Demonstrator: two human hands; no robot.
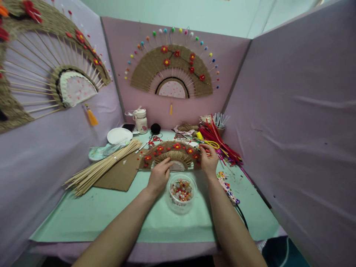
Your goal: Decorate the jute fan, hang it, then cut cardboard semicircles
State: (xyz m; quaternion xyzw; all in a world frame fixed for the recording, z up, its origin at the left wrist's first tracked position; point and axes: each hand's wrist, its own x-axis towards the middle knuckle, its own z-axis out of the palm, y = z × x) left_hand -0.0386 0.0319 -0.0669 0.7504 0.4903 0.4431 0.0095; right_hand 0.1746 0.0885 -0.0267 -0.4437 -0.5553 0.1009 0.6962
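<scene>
A small woven fan decorated with red flowers stands on the table in front of me, its straight edge toward me. My left hand reaches to the lower middle of the fan, fingers stretched out and apart against its ribs and pale half-round centre. At the fan's right end, my right hand is closed in a pinch. Whatever lies between those fingertips is too small or hidden to make out. Between my forearms sits a clear round tub of red, orange and clear beads.
To the left, a bundle of thin sticks lies over brown cardboard. Red and pink fuzzy stems and yellow-handled scissors are at the right, behind a patterned glue gun. A white bottle stands behind. Larger fans hang on the partitions.
</scene>
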